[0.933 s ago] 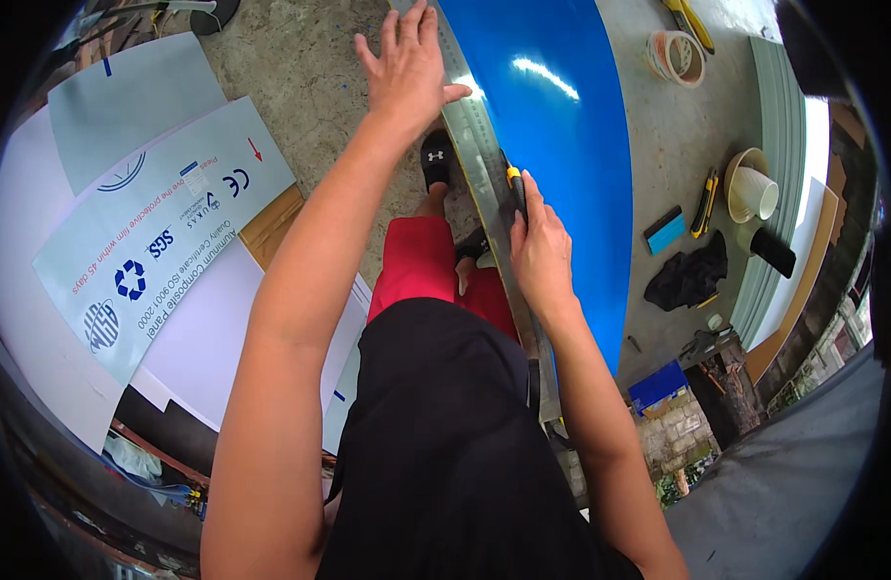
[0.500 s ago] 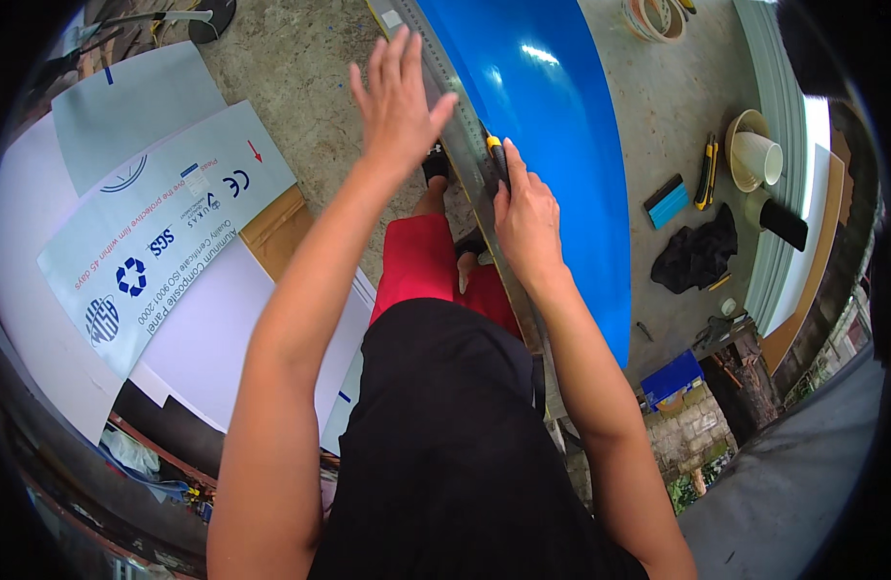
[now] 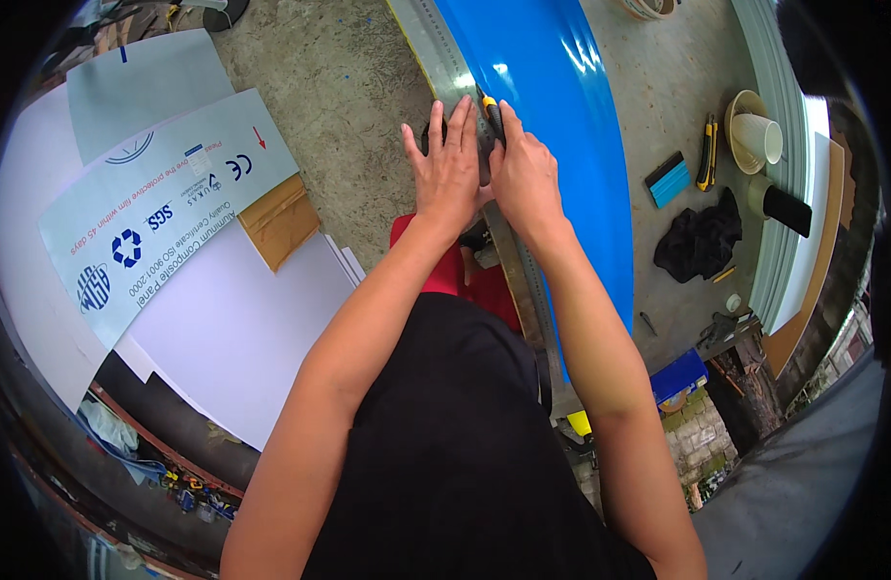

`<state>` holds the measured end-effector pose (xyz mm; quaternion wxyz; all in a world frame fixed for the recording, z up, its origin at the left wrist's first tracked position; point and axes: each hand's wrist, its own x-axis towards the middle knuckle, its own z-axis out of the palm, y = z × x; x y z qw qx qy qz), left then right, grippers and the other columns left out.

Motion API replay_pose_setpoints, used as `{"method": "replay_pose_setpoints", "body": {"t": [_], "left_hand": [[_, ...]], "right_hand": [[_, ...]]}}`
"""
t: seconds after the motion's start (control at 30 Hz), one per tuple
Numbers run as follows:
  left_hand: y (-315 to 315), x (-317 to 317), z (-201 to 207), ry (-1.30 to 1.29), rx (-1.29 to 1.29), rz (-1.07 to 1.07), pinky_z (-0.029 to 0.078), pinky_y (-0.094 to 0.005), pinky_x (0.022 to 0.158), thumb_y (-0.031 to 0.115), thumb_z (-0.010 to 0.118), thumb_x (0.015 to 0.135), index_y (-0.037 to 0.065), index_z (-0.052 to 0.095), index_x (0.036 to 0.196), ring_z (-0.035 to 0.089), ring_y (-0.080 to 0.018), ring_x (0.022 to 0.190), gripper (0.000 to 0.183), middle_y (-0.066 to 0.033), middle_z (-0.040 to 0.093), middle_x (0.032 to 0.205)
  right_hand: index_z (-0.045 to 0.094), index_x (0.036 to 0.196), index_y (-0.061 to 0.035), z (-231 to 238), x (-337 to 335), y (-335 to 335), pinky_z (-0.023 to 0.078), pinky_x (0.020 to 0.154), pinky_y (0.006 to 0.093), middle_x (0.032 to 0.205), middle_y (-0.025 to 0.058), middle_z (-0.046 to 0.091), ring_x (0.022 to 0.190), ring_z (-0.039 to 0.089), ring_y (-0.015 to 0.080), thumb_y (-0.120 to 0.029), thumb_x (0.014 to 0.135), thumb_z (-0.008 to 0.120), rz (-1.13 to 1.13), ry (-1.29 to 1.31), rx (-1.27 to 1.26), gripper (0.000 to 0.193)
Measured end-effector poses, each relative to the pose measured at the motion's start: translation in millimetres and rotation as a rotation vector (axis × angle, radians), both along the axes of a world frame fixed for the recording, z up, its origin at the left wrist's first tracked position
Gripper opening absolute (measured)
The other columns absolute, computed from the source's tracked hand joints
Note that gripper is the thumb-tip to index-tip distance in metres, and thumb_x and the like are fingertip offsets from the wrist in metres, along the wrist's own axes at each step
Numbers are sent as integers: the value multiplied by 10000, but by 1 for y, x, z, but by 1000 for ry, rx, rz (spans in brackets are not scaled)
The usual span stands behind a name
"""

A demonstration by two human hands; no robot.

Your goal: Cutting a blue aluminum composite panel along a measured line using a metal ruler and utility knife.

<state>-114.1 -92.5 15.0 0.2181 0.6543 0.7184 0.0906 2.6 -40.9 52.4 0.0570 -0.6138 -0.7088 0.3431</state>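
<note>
A blue sheet (image 3: 561, 126) lies along the table's left edge, with a long metal ruler (image 3: 443, 50) on its left border. My right hand (image 3: 528, 182) grips a yellow and black utility knife (image 3: 493, 114), its tip at the line where ruler and sheet meet. Beside it, my left hand (image 3: 447, 174) rests on the ruler with fingers stretched out and holds nothing. The two hands are close together near the thumbs. Part of the ruler is hidden beneath them.
On the grey table (image 3: 663, 97) to the right are another utility knife (image 3: 707, 153), a blue squeegee (image 3: 669, 181), a crumpled black cloth (image 3: 699, 237), a white cup (image 3: 758, 138) and a dark phone (image 3: 786, 212). Printed panels (image 3: 175, 208) are stacked at the left.
My left hand has come down from above the ruler's far part and now lies beside my right hand. The knife has shifted slightly farther away along the ruler. The view has moved a little.
</note>
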Motion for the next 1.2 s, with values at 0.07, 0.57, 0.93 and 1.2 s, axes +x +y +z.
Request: {"method": "replay_pose_setpoints", "body": {"t": [0.07,0.57,0.93,1.2], "left_hand": [[1,2,-2,14,20,-2,95,-760,1243,352,799,875,79,346,1642,205,-350,1623,932,-41,282,1726],[5,5,-3,134,-82,-7,92,-762,1255,536,976,634,86,286,1669,195,-330,1625,1323,-26,259,1731],[-4,4,-14,136,-20,-32,69,-752,1257,555,928,716,60,265,1678,180,-348,1634,1268,-65,251,1756],[-119,72,1,-71,125,3,83,-746,1243,408,859,817,65,278,1665,194,-375,1628,1084,-97,279,1736]], "right_hand": [[547,1500,34,-3,3,-2,571,814,565,983,304,721,883,720,468,-69,959,598,-3,18,49,553],[513,1528,13,11,61,-86,560,796,561,945,281,710,861,703,452,-72,983,617,13,-50,-57,561],[450,1591,-73,7,100,-142,541,845,552,968,252,690,921,685,437,-62,993,621,-18,-60,-69,622],[507,1551,-25,-7,104,-145,546,847,562,973,277,716,913,690,458,-83,974,582,-17,-15,31,585]]}}
